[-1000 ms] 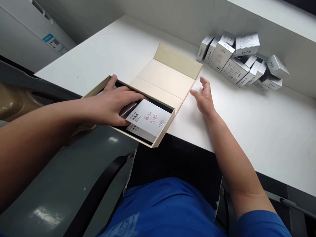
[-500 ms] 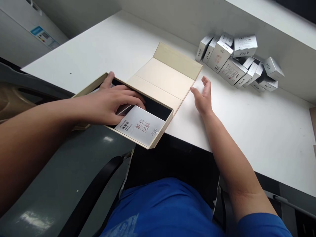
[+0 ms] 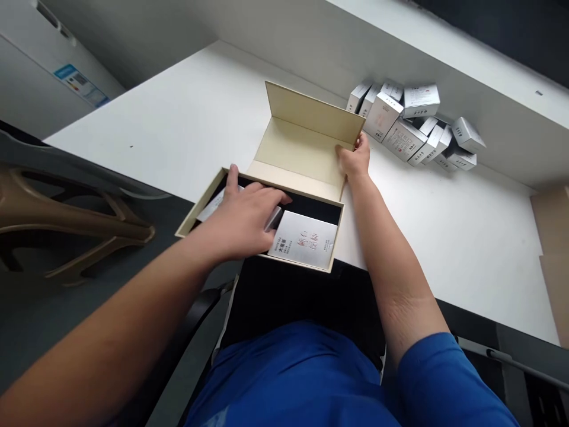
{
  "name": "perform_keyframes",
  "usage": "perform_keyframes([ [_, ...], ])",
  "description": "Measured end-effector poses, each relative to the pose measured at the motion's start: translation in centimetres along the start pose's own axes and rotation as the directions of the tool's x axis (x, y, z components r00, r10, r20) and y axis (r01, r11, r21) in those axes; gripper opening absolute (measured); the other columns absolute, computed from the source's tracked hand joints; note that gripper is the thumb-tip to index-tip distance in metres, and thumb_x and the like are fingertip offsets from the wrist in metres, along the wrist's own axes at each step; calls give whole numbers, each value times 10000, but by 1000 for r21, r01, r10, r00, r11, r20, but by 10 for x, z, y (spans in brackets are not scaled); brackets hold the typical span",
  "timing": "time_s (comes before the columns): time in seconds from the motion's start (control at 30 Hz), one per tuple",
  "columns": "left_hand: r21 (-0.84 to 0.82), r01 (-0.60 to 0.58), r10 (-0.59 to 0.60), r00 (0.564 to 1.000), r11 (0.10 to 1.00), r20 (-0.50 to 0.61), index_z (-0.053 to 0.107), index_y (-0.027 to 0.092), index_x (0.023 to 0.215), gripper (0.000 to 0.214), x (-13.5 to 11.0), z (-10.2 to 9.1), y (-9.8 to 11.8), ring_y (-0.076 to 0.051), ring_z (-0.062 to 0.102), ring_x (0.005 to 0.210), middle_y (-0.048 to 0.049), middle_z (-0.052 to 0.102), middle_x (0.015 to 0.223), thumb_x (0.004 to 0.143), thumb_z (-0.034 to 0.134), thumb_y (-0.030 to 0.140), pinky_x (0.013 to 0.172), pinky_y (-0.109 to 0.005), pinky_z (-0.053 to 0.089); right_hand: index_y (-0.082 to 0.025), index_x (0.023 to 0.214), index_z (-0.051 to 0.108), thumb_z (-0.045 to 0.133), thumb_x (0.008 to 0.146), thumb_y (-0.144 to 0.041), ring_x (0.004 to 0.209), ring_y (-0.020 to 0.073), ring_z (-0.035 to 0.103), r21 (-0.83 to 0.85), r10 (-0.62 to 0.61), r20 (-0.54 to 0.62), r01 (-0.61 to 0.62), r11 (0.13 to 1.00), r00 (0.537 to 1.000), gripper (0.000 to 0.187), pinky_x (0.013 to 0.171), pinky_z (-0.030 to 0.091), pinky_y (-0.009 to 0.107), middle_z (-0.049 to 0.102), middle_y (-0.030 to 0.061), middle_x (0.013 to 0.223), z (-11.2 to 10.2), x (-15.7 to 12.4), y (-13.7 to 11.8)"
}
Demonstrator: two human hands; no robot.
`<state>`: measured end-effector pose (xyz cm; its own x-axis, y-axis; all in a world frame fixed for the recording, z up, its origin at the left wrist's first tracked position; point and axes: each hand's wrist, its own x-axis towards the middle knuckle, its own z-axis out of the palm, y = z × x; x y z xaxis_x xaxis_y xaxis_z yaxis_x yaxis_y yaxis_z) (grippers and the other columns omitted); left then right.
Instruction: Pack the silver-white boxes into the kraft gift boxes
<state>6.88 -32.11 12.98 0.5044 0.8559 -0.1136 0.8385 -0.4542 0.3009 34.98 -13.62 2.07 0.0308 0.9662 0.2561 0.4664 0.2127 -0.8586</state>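
Note:
A cream gift box (image 3: 186,226) with a dark inside rests at the table's front edge, its hinged lid (image 3: 293,139) folded back and the end flap raised. Inside, at the right, lies a silver tea box (image 3: 304,240) with red print; another silver box (image 3: 213,206) shows partly at the left. My left hand (image 3: 249,219) reaches down into the gift box, thumb and fingers around a silver box between these two, mostly hidden under the palm. My right hand (image 3: 355,159) pinches the lid's right edge near the flap's fold, thumb on the inner face.
Several silver tea boxes (image 3: 404,139) stand and lie in a pile at the back against the wall. Cardboard (image 3: 551,237) stands at the table's right end. A brown plastic stool (image 3: 89,225) and a chair's armrest (image 3: 202,302) are below at the left.
My right hand has moved from beside the lid onto its edge and taken hold. The flap has tilted up. My left hand stays in the gift box, which now sits further right in view.

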Motion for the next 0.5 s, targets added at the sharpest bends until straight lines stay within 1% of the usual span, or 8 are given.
perform_keyframes([
  [0.07,-19,-1,0,999,1000,-37,691,267,1330,591,-2,7,17,-397,617,1378,-87,765,1339,747,625,333,1371,-730,-85,-274,1492,401,618,856,-727,1385,264,672,120,19,-25,-16,993,1000,811,1199,538,523,658,158,1501,-16,-8,0],
  [0.17,-25,5,-7,998,1000,-63,712,234,1327,580,3,15,35,-378,647,1345,-91,774,1297,760,610,293,1372,-721,-106,-301,1328,526,647,702,-984,1262,274,738,237,7,-73,11,972,997,934,1054,636,467,757,125,1296,-50,-21,-7],
  [0.23,-22,-8,6,999,1000,-50,728,202,1321,599,15,18,44,-380,640,1366,-101,776,1279,733,619,249,1375,-711,-115,-305,1153,593,687,629,-1029,1180,281,766,261,-46,-147,83,962,988,899,992,662,462,787,83,1115,-76,-29,-18],
  [0.3,-45,-29,28,999,999,-35,727,179,1332,649,33,17,53,-396,610,1411,-116,770,1289,690,638,208,1379,-708,-108,-301,1001,613,763,620,-986,1114,277,781,241,-126,-225,181,954,966,799,970,671,470,784,47,1012,-104,-39,-36],
  [0.33,-73,-33,30,999,997,-39,720,168,1343,672,41,15,58,-402,592,1432,-125,765,1301,676,643,196,1388,-704,-74,-298,946,617,800,624,-954,1089,273,785,211,-174,-248,228,950,953,754,969,673,479,783,36,993,-117,-47,-48],
  [0.4,-171,-41,28,997,984,-75,690,157,1389,703,54,6,67,-406,547,1481,-145,725,1388,689,648,212,1406,-671,100,-295,875,631,851,645,-892,1056,269,789,136,-265,-244,304,943,933,676,976,675,502,786,26,980,-142,-71,-77],
  [0.47,-301,-58,15,990,952,-141,647,158,1451,709,52,-4,70,-409,499,1524,-156,662,1496,757,646,301,1353,-606,330,-299,848,671,869,722,-809,1031,263,794,73,-324,-173,340,938,930,561,985,677,517,793,19,956,-160,-106,-105],
  [0.5,-357,-65,3,985,932,-170,631,165,1475,702,43,-8,68,-413,493,1528,-153,643,1526,807,637,381,1308,-576,409,-302,854,700,875,774,-745,1017,257,797,54,-352,-130,361,931,927,482,992,677,517,801,14,947,-167,-126,-117],
])
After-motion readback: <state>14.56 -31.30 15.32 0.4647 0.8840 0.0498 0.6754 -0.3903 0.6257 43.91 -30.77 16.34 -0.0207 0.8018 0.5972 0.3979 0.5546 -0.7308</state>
